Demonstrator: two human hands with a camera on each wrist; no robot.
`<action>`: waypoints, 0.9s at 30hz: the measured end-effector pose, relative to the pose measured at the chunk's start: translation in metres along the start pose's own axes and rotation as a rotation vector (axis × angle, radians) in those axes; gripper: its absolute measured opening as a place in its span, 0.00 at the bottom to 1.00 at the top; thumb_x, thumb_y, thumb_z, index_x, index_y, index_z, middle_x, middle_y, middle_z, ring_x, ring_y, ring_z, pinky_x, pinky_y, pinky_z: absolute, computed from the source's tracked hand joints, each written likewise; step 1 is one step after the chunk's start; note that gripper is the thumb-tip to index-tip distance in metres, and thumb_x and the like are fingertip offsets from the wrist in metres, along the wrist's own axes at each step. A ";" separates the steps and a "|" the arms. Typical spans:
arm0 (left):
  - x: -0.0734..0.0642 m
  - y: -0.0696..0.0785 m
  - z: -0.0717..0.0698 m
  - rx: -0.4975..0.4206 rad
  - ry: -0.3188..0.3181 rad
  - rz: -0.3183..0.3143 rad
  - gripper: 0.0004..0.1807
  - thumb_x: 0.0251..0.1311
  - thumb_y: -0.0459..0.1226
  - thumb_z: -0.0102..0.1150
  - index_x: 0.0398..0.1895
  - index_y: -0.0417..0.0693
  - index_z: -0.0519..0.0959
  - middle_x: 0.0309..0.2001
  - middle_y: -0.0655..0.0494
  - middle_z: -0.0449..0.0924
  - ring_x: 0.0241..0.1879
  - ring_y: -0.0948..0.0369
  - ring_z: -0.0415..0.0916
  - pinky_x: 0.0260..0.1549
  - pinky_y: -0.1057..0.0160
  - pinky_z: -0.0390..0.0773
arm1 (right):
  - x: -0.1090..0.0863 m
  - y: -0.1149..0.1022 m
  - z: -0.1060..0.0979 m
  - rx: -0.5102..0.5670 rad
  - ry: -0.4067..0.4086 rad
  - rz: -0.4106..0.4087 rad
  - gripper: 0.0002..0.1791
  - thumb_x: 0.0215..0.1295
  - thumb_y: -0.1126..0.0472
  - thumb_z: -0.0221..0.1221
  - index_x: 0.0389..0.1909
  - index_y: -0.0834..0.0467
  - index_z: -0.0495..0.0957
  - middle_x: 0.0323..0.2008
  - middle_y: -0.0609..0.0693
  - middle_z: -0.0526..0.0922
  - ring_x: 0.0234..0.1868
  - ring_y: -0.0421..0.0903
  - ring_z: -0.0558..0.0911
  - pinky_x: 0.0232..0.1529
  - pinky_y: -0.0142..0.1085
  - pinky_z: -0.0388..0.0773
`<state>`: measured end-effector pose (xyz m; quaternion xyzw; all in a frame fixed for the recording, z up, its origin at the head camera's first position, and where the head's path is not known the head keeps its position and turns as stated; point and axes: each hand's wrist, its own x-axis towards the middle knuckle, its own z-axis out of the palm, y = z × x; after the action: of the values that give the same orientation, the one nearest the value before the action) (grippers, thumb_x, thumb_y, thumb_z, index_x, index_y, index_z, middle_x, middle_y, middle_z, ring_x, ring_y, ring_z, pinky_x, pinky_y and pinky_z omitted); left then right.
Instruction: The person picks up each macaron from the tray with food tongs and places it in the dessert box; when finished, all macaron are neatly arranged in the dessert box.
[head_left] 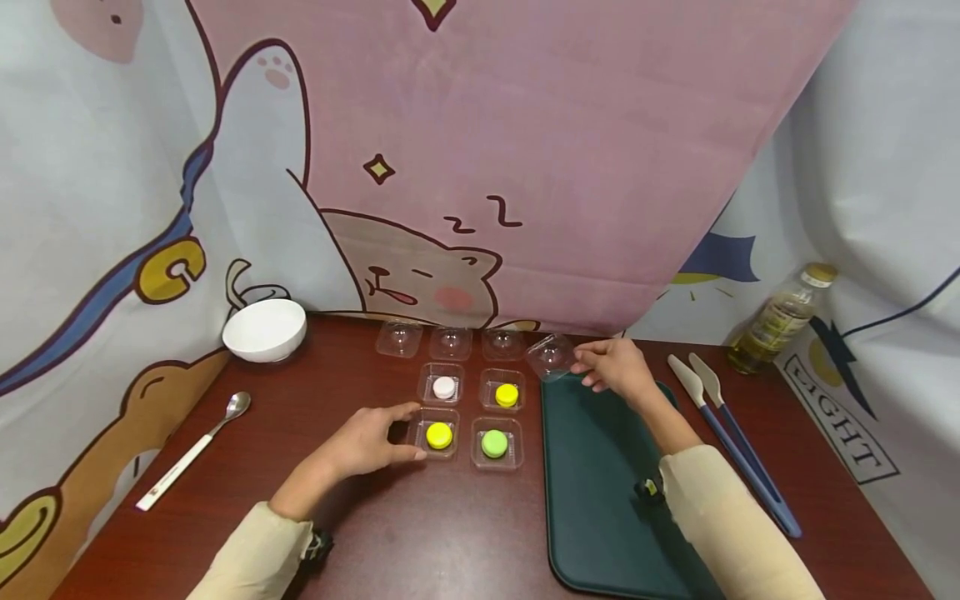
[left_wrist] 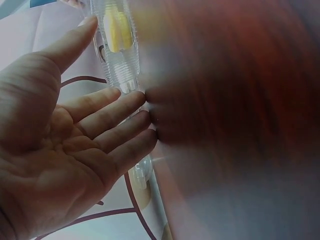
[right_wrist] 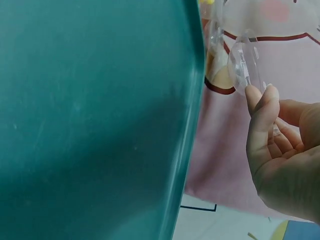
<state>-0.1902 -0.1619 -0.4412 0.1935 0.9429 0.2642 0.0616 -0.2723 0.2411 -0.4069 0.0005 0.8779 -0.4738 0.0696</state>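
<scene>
My right hand (head_left: 612,367) pinches the edge of a clear domed plastic lid (head_left: 551,358) between thumb and finger, tilted above the far left corner of a dark green tray (head_left: 557,533). In the right wrist view the lid (right_wrist: 245,65) stands off the fingertips. Fairly straight fingers of my left hand (head_left: 367,440) reach the left side of a clear box holding a yellow macaron (head_left: 438,435), thumb and forefinger at its corners. Beside it are boxes with a green macaron (head_left: 494,443), a white macaron (head_left: 444,387) and another yellow macaron (head_left: 507,395).
Three more clear lids (head_left: 451,342) lie in a row along the back. A white bowl (head_left: 265,331) and a spoon (head_left: 197,450) are at the left. Right of the tray lie blue-handled tongs (head_left: 742,446), with an oil bottle (head_left: 780,321) behind them.
</scene>
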 end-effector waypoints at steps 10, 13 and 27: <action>0.000 0.000 0.000 -0.002 -0.007 -0.022 0.42 0.53 0.52 0.75 0.69 0.44 0.74 0.58 0.49 0.85 0.60 0.50 0.80 0.60 0.48 0.78 | -0.014 -0.014 0.010 0.115 -0.053 -0.046 0.21 0.75 0.58 0.58 0.62 0.66 0.78 0.43 0.63 0.89 0.26 0.43 0.86 0.28 0.32 0.84; 0.000 0.001 0.001 0.005 -0.002 -0.003 0.42 0.53 0.53 0.75 0.68 0.43 0.75 0.58 0.48 0.85 0.59 0.50 0.81 0.59 0.48 0.79 | -0.018 -0.018 0.016 0.132 -0.066 -0.044 0.21 0.74 0.58 0.59 0.61 0.65 0.79 0.43 0.63 0.89 0.27 0.45 0.87 0.28 0.32 0.84; 0.000 0.000 -0.001 -0.006 0.008 0.009 0.42 0.52 0.53 0.76 0.67 0.42 0.75 0.59 0.44 0.83 0.54 0.53 0.82 0.56 0.49 0.80 | -0.027 -0.040 0.037 0.183 -0.151 -0.096 0.21 0.69 0.57 0.64 0.59 0.64 0.81 0.41 0.60 0.90 0.26 0.45 0.86 0.28 0.34 0.84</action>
<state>-0.1904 -0.1621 -0.4408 0.1963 0.9414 0.2682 0.0571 -0.2437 0.1902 -0.3903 -0.0709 0.8223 -0.5533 0.1123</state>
